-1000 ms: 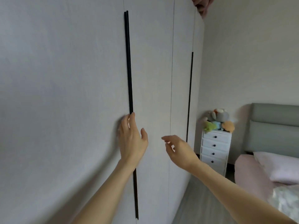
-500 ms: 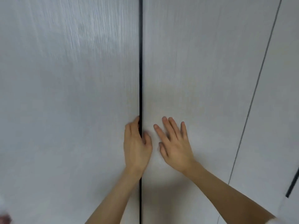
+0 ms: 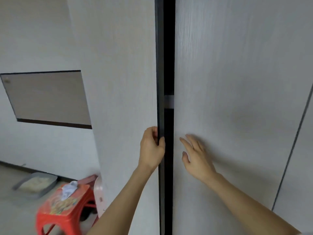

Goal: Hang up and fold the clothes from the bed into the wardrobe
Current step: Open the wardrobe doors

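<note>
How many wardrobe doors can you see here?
3. The left door, pulled ajar by the left hand; the middle door under the flat right hand; a third door at far right. More may lie outside the view.

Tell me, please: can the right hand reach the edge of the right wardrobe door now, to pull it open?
Probably yes. The right hand lies flat on the right door, close to its edge, and the dark gap beside it is open. Nothing blocks the way; the left hand grips only the left door.
</note>
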The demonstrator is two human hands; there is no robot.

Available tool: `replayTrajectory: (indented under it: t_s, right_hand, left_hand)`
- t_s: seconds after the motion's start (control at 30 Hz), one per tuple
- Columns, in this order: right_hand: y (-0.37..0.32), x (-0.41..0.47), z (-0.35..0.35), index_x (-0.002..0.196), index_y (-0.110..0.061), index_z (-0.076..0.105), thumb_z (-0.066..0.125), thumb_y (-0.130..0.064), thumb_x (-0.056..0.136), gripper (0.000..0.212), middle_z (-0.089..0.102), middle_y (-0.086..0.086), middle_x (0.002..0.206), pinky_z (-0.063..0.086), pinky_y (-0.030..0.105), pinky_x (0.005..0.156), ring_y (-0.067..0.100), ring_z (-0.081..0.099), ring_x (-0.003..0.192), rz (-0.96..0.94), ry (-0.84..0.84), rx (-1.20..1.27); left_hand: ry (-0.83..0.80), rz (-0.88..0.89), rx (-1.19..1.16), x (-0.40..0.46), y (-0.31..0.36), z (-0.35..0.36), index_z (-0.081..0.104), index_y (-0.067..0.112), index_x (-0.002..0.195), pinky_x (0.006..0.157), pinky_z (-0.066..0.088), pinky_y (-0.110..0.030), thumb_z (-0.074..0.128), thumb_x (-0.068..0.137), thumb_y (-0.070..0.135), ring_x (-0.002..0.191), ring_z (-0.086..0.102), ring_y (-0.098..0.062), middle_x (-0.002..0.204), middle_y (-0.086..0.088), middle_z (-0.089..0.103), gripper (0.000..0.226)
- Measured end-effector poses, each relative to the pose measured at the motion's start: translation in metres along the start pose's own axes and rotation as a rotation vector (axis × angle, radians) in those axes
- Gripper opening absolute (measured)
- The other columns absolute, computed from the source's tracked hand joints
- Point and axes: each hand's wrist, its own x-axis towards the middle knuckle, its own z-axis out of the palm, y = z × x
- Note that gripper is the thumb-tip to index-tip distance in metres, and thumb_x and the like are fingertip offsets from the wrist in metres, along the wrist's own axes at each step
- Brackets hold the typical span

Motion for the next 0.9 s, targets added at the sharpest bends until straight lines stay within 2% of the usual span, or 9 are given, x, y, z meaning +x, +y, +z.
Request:
replayTrajectory:
  t_s: [0.07, 0.13, 0.2, 0.33, 0.47, 0.63, 0.73, 0.8, 0.9]
  right_hand:
    - [-0.026, -0.015, -0.002, 0.144, -0.019, 0.031, 0.041, -0.021, 0.096, 0.049, 0.028, 0.0, 0.151, 0.025, 0.022, 0.108, 0.016, 0.031, 0.137, -0.109, 0.034, 0.122]
    - [-0.058, -0.031, -0.002, 0.143, -0.019, 0.035, 0.042, -0.023, 0.094, 0.049, 0.034, -0.001, 0.148, 0.035, 0.025, 0.104, 0.016, 0.04, 0.131, -0.232, 0.037, 0.22]
    - [-0.093, -0.043, 0.001, 0.143, -0.019, 0.035, 0.041, -0.025, 0.092, 0.052, 0.037, -0.001, 0.147, 0.043, 0.031, 0.101, 0.017, 0.044, 0.129, -0.363, 0.015, 0.304]
    - [-0.16, -0.052, 0.012, 0.144, -0.025, 0.015, 0.04, -0.024, 0.092, 0.058, 0.027, -0.006, 0.15, 0.041, 0.029, 0.1, 0.017, 0.041, 0.132, -0.562, -0.016, 0.379]
    - [-0.222, -0.053, 0.027, 0.146, -0.022, 0.017, 0.039, -0.021, 0.092, 0.059, 0.016, -0.015, 0.147, 0.048, 0.03, 0.09, 0.016, 0.041, 0.132, -0.684, -0.04, 0.443]
    - [-0.298, -0.035, 0.058, 0.147, -0.028, 0.003, 0.035, -0.017, 0.093, 0.064, -0.004, -0.019, 0.148, 0.026, 0.032, 0.114, 0.009, 0.013, 0.143, -0.768, -0.15, 0.4]
    - [-0.342, -0.024, 0.076, 0.149, -0.026, 0.002, 0.035, -0.013, 0.094, 0.066, -0.006, -0.012, 0.154, 0.013, 0.033, 0.118, 0.011, -0.001, 0.145, -0.769, -0.208, 0.333]
    - [-0.362, -0.019, 0.083, 0.149, -0.025, 0.005, 0.036, -0.013, 0.094, 0.064, -0.002, -0.006, 0.157, 0.008, 0.034, 0.119, 0.014, -0.003, 0.145, -0.753, -0.218, 0.294]
    - [-0.376, -0.015, 0.09, 0.148, -0.025, 0.016, 0.037, -0.013, 0.094, 0.06, 0.006, -0.003, 0.158, 0.007, 0.038, 0.117, 0.016, 0.0, 0.145, -0.71, -0.206, 0.296]
  left_hand:
    - [0.044, 0.01, 0.025, -0.021, 0.006, -0.027, 0.047, 0.028, 0.097, 0.063, 0.041, 0.001, 0.058, 0.089, 0.01, 0.078, 0.056, 0.001, 0.087, 0.021, 0.051, 0.022]
    - [0.078, -0.003, 0.024, -0.041, 0.011, -0.058, 0.048, 0.028, 0.094, 0.064, 0.043, -0.001, 0.057, 0.09, 0.01, 0.079, 0.057, 0.004, 0.086, 0.02, 0.053, 0.021]
    - [0.112, -0.029, 0.027, -0.059, 0.013, -0.093, 0.052, 0.022, 0.095, 0.067, 0.046, -0.005, 0.056, 0.09, 0.01, 0.081, 0.059, -0.004, 0.087, 0.012, 0.057, 0.013]
    - [0.169, -0.083, -0.018, -0.085, 0.013, -0.163, 0.059, 0.006, 0.098, 0.08, 0.053, -0.031, 0.051, 0.089, 0.001, 0.089, 0.06, -0.021, 0.094, -0.008, 0.063, 0.014]
    - [0.23, -0.149, -0.064, -0.103, 0.007, -0.232, 0.065, 0.012, 0.1, 0.088, 0.051, -0.037, 0.044, 0.087, -0.007, 0.096, 0.062, -0.025, 0.097, -0.005, 0.068, 0.03]
    - [0.265, -0.286, -0.151, -0.11, -0.009, -0.304, 0.063, 0.025, 0.112, 0.077, 0.05, -0.015, 0.038, 0.09, -0.004, 0.094, 0.065, -0.01, 0.101, 0.007, 0.071, 0.043]
    - [0.26, -0.358, -0.165, -0.108, -0.024, -0.34, 0.052, 0.025, 0.131, 0.097, 0.045, -0.024, 0.037, 0.09, -0.001, 0.117, 0.055, -0.013, 0.127, 0.005, 0.06, 0.051]
    - [0.253, -0.394, -0.151, -0.104, -0.032, -0.357, 0.046, 0.025, 0.137, 0.104, 0.04, -0.031, 0.037, 0.089, 0.0, 0.121, 0.051, -0.014, 0.133, 0.006, 0.055, 0.055]
    - [0.23, -0.387, -0.117, -0.098, -0.039, -0.373, 0.052, 0.034, 0.127, 0.086, 0.044, -0.016, 0.039, 0.087, 0.0, 0.11, 0.056, -0.002, 0.119, 0.02, 0.062, 0.054]
